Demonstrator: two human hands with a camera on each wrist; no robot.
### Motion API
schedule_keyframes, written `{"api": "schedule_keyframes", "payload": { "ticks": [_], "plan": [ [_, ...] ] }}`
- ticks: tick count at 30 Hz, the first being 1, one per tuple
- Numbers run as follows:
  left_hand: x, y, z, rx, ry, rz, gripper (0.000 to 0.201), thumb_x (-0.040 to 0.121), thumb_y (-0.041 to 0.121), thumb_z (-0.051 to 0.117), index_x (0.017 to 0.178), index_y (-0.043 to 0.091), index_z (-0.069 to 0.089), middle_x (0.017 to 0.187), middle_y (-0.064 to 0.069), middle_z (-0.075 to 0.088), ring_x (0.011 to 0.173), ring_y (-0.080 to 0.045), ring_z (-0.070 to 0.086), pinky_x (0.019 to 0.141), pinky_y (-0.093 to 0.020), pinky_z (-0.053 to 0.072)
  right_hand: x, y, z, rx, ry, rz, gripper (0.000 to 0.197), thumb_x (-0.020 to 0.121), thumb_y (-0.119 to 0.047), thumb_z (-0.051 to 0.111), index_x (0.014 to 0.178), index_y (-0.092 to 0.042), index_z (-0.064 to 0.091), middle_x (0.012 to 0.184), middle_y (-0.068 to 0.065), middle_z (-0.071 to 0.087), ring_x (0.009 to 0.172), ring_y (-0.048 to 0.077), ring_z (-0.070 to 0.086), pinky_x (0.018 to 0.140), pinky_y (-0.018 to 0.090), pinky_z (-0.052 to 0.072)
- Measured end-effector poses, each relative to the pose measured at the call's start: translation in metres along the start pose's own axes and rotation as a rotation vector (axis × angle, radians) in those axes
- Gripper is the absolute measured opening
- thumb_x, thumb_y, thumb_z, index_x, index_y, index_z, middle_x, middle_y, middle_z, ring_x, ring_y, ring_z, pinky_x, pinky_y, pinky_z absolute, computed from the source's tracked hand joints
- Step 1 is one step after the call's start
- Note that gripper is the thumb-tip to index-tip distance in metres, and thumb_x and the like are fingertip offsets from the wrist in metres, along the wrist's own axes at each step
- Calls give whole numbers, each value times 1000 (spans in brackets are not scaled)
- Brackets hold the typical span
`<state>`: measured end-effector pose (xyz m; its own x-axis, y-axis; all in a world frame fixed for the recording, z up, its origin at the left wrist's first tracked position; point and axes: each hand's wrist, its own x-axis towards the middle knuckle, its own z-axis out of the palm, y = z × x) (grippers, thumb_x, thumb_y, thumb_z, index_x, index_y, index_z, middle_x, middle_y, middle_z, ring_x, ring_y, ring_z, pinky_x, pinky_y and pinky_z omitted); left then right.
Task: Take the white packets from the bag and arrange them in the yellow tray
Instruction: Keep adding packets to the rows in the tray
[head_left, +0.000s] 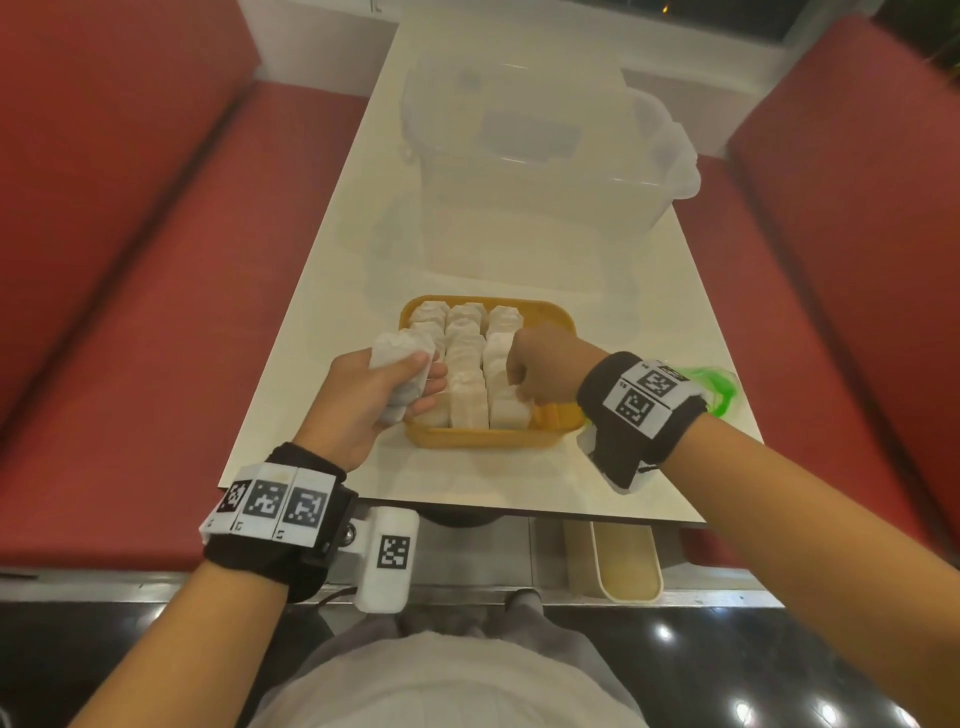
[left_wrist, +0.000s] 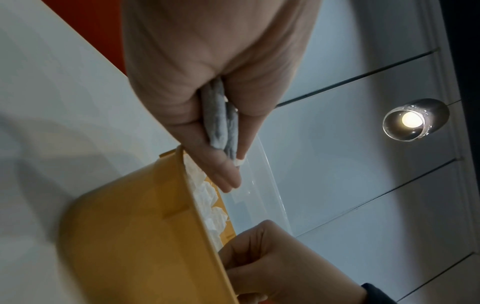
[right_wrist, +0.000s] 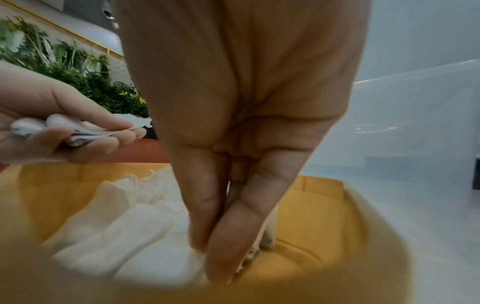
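Note:
The yellow tray sits near the table's front edge, with three rows of white packets standing in it. My left hand hovers over the tray's left edge and grips a bunch of white packets. My right hand reaches down into the right row, thumb and fingers pinching a packet at the near end. A crumpled green bag lies to the right, partly hidden by my right wrist.
A large clear plastic box stands behind the tray on the white table. Red bench seats flank the table on both sides. A beige bin stands below the table's front edge.

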<state>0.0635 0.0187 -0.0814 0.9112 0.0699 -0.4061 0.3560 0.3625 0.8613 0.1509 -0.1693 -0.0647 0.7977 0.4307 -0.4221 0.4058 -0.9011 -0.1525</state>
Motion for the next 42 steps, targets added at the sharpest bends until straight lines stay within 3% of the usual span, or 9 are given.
{"api": "schedule_keyframes", "payload": {
  "ticks": [3,7,10,15,21,27,32,35,42],
  "plan": [
    [1,3,0,-57,5,-45,21,95,11,55,110,0,64,101,-17,73,89,-23,73,66,-24,59,2,4,-3,42,22,5,16,85,-7,66,100,-6,71,98,7,69,82,19,64,64,20,46],
    [2,13,0,-197,-27,-138,21,98,10,47,110,-2,59,104,-19,71,91,-24,72,65,-25,59,-4,14,-18,207,137,18,10,84,-9,68,92,-5,72,87,6,71,67,12,68,63,18,53],
    [1,22,1,-338,-90,-215,31,96,5,42,123,-7,51,120,-26,63,104,-30,66,67,-28,60,-14,20,-35,346,249,13,8,85,-10,67,90,-5,73,83,7,72,62,8,68,59,12,53],
    [-3,33,17,-294,-306,-241,37,93,-7,27,124,-11,48,126,-28,59,113,-33,63,96,-32,52,-35,7,-47,621,379,-52,15,89,-14,64,96,-4,72,86,9,71,67,10,70,65,20,59],
    [-11,32,36,-69,-427,-163,35,97,-8,35,129,-7,48,118,-23,66,109,-30,66,85,-31,57,-40,-15,-44,745,377,-136,18,84,-28,71,92,-13,74,80,1,68,63,2,56,53,16,48],
    [-15,28,44,1,-440,-117,30,97,1,45,124,-8,53,115,-23,67,107,-31,67,83,-29,58,-39,-18,-41,687,422,-217,4,78,-13,76,77,-12,73,70,-2,64,53,-4,51,56,8,37],
    [-15,27,45,-53,-432,-115,32,100,6,40,127,-5,52,120,-24,65,110,-33,65,87,-33,57,-46,-7,-47,706,562,-144,4,82,-15,73,79,-12,73,75,-5,68,62,13,60,55,13,44],
    [-13,25,43,-83,-404,-123,32,101,3,37,130,-4,49,119,-21,66,109,-31,66,84,-34,58,-58,4,-58,760,666,-130,5,86,-9,68,84,-7,71,77,7,69,61,14,61,52,19,51],
    [-5,15,47,-43,-342,-117,31,101,8,42,129,0,52,124,-20,64,111,-31,65,87,-46,56,-80,3,-60,1000,379,-206,7,88,0,64,92,5,66,74,21,67,58,14,67,57,23,58]
  ]
}}
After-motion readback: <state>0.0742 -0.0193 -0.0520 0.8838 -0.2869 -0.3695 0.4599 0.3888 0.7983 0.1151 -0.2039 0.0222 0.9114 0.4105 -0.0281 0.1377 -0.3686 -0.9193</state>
